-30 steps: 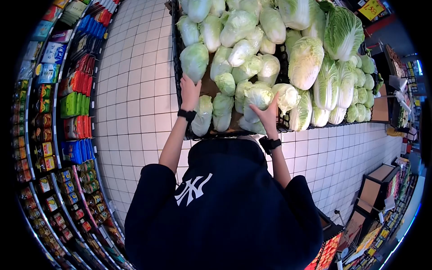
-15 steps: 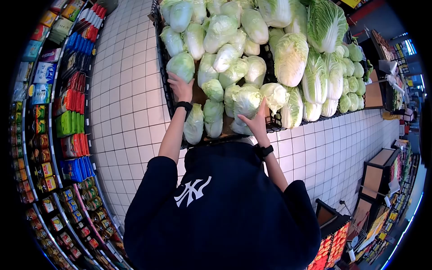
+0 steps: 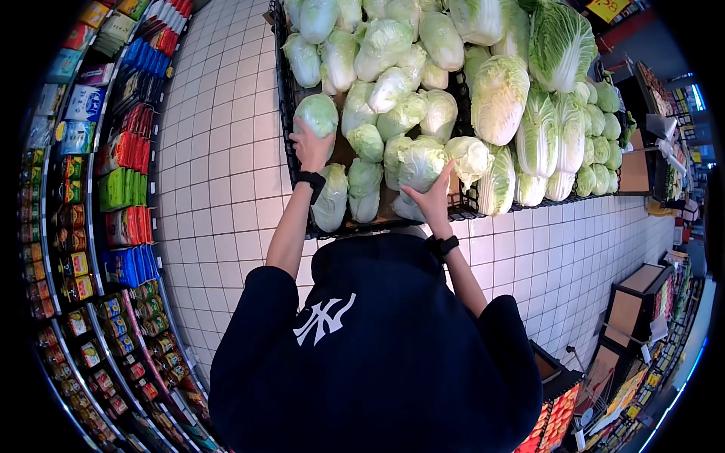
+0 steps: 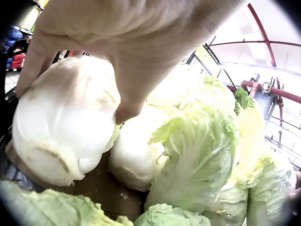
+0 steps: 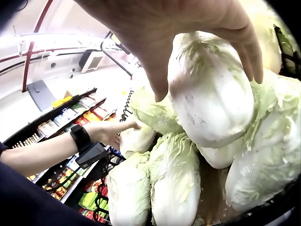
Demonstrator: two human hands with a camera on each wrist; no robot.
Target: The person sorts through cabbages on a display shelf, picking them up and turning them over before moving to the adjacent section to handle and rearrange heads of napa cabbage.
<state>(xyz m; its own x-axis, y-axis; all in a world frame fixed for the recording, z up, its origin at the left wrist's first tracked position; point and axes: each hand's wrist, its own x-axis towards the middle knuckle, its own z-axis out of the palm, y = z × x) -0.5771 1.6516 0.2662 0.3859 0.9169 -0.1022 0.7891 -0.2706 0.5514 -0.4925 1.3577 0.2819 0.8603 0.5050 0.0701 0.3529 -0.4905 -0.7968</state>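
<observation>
My left hand (image 3: 311, 149) grips a napa cabbage (image 3: 317, 115) by the left wall of the bin. In the left wrist view its thumb lies along one side of the white stem end (image 4: 61, 127) and the fingers along the other. My right hand (image 3: 433, 202) holds another napa cabbage (image 3: 421, 162) near the bin's front edge. Seen from the right wrist, the thumb and fingers straddle that cabbage (image 5: 209, 94), with its pale base facing the camera. Two more cabbages (image 3: 364, 189) lie side by side between the hands.
The black bin (image 3: 281, 98) is piled with napa cabbages, and larger ones (image 3: 501, 100) lie to the right behind a divider. Small round green heads (image 3: 604, 124) are stacked farther right. Shelves of packaged goods (image 3: 124, 192) line the left, across a tiled floor (image 3: 219, 151).
The left hand has reached farther round its cabbage, which has come slightly toward me, away from the ones behind. The right hand stays at its cabbage. The head view has shifted a little.
</observation>
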